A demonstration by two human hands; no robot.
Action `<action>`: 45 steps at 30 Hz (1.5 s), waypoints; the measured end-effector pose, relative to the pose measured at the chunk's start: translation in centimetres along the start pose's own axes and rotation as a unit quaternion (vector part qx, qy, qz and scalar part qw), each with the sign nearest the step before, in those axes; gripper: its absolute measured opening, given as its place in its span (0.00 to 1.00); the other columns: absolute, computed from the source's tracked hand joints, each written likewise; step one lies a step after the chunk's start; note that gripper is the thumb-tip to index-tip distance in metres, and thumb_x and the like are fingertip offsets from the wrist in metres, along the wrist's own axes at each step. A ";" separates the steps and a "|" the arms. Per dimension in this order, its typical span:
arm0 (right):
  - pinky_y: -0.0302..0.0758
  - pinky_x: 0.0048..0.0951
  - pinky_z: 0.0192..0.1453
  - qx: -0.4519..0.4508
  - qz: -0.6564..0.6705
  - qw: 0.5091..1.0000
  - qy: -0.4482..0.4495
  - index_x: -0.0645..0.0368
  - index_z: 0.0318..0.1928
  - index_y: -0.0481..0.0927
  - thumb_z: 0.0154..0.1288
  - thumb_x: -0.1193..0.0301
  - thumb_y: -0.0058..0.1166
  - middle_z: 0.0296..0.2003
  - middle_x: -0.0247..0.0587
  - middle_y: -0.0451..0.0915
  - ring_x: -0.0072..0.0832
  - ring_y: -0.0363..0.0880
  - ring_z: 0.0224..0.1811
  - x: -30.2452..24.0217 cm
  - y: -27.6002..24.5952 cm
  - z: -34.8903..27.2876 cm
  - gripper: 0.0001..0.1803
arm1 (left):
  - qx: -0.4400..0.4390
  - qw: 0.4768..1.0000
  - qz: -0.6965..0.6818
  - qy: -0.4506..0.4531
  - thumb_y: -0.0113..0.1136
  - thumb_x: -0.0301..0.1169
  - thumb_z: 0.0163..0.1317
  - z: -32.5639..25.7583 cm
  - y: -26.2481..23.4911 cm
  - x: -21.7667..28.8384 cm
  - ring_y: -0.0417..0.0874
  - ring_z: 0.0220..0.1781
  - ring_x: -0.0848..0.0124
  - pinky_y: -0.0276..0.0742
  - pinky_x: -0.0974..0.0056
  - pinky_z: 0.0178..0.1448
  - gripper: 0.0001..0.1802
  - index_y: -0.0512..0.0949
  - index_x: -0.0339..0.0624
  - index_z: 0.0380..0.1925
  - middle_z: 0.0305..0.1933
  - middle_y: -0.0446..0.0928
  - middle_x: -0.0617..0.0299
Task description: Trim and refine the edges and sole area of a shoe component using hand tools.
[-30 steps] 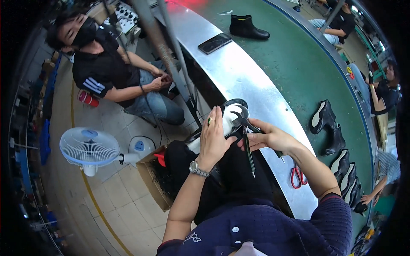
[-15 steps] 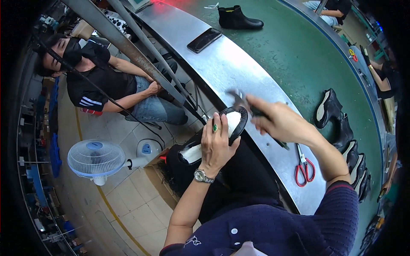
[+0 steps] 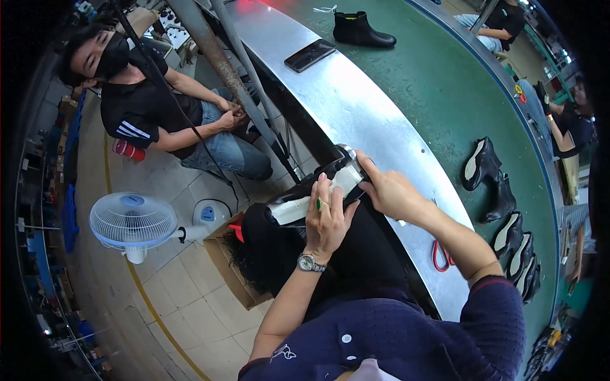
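Note:
A black shoe upper with a white underside (image 3: 289,211) lies bottom up across my lap, tilted up towards the bench edge. My left hand (image 3: 327,225), with a green-stoned ring, grips it round the middle, fingers over the white face. My right hand (image 3: 395,195) is closed at the shoe's far end, thumb and forefinger close to its black rim. A shiny metal hammer head (image 3: 346,150) shows just beyond the forefinger; my hand hides the handle. Beside my right forearm, red-handled scissors (image 3: 440,257) lie on the bench, partly covered by the arm.
A metal-edged bench (image 3: 381,120) with a green belt curves along the right. On it are a phone (image 3: 310,56), a black ankle boot (image 3: 363,30) and several black shoes (image 3: 488,171). At left sit a masked co-worker (image 3: 152,108) and a fan (image 3: 133,220); a cardboard box (image 3: 235,279) stands below.
My right hand has come left and down from its blurred swing with the hammer to the shoe's far end. My left hand keeps its hold, the shoe slightly turned.

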State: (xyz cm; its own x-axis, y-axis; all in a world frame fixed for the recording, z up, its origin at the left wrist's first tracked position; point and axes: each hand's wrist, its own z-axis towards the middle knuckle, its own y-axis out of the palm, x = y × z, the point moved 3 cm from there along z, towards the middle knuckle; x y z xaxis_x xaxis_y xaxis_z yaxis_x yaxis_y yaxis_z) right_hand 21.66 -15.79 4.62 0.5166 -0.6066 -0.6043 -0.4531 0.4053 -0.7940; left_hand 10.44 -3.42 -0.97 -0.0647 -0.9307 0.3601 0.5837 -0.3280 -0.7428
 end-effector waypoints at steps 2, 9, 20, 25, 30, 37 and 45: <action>0.71 0.53 0.34 -0.155 -0.020 0.988 0.006 0.55 0.69 0.58 0.66 0.70 0.52 0.23 0.61 0.78 0.60 0.77 0.28 -1.6 -1.4 0.3 0.33 | -0.034 0.998 -0.037 -0.025 0.68 0.39 0.58 -0.7 -0.2 -0.6 0.74 0.62 0.47 0.70 0.53 0.69 0.21 0.74 0.32 0.39 0.58 0.70 0.38; 0.70 0.53 0.34 -0.087 -0.081 0.993 -0.030 0.52 0.72 0.54 0.65 0.72 0.52 0.22 0.60 0.78 0.58 0.78 0.27 -1.2 1.8 -1.5 0.36 | -0.038 0.996 -0.077 0.002 0.69 0.39 0.56 -1.2 -0.3 -0.1 0.71 0.65 0.49 0.71 0.55 0.67 0.21 0.73 0.32 0.36 0.58 0.69 0.41; 0.74 0.47 0.34 -0.166 -0.035 0.985 0.023 0.51 0.72 0.54 0.68 0.70 0.52 0.21 0.52 0.79 0.51 0.80 0.25 -2.9 1.8 -7.3 0.35 | 0.016 0.996 -0.068 -0.049 0.77 0.43 0.45 -5.4 -6.5 -0.8 0.68 0.65 0.49 0.68 0.52 0.66 0.27 0.75 0.34 0.32 0.57 0.70 0.46; 0.77 0.37 0.34 -0.282 0.097 0.953 0.051 0.51 0.72 0.55 0.70 0.68 0.50 0.20 0.41 0.80 0.39 0.84 0.25 -6.6 3.1 -10.4 0.33 | 0.096 0.852 -0.231 -0.460 0.75 0.43 0.50 -10.5 -11.4 -3.9 0.77 0.45 0.50 0.73 0.55 0.46 0.27 0.74 0.36 0.39 0.51 0.72 0.44; 0.77 0.40 0.45 -0.309 0.097 0.946 -0.028 0.55 0.71 0.56 0.70 0.71 0.51 0.31 0.51 0.82 0.47 0.84 0.35 -9.0 5.6 -7.6 0.32 | 0.011 0.928 -0.080 -0.363 0.54 0.41 0.69 -11.2 -13.0 -7.8 0.77 0.30 0.49 0.72 0.53 0.36 0.21 0.73 0.35 0.23 0.26 0.75 0.49; 0.76 0.43 0.39 -0.432 -0.059 0.895 -0.096 0.54 0.72 0.55 0.68 0.72 0.53 0.24 0.54 0.79 0.49 0.81 0.28 -14.6 5.4 -3.5 0.35 | 0.030 0.931 -0.136 -0.337 0.51 0.30 0.69 -12.7 -11.4 -3.9 0.81 0.30 0.52 0.76 0.54 0.34 0.12 0.78 0.30 0.34 0.28 0.77 0.47; 0.77 0.48 0.34 -0.455 -0.125 0.877 -0.093 0.53 0.71 0.52 0.70 0.72 0.48 0.24 0.54 0.80 0.50 0.82 0.26 -14.4 5.8 -2.8 0.32 | -0.064 0.888 -0.241 -0.385 0.55 0.31 0.69 -12.7 -10.3 -3.2 0.86 0.45 0.55 0.83 0.61 0.45 0.29 0.62 0.31 0.67 0.51 0.80 0.45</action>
State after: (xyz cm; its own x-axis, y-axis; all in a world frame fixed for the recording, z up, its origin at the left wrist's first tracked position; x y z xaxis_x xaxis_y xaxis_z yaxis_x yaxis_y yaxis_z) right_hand 9.53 -6.66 8.94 0.7536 -0.4420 -0.4866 -0.6572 -0.4897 -0.5730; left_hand -5.59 0.88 -1.63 0.3198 -0.3057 0.8968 0.5381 -0.7205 -0.4375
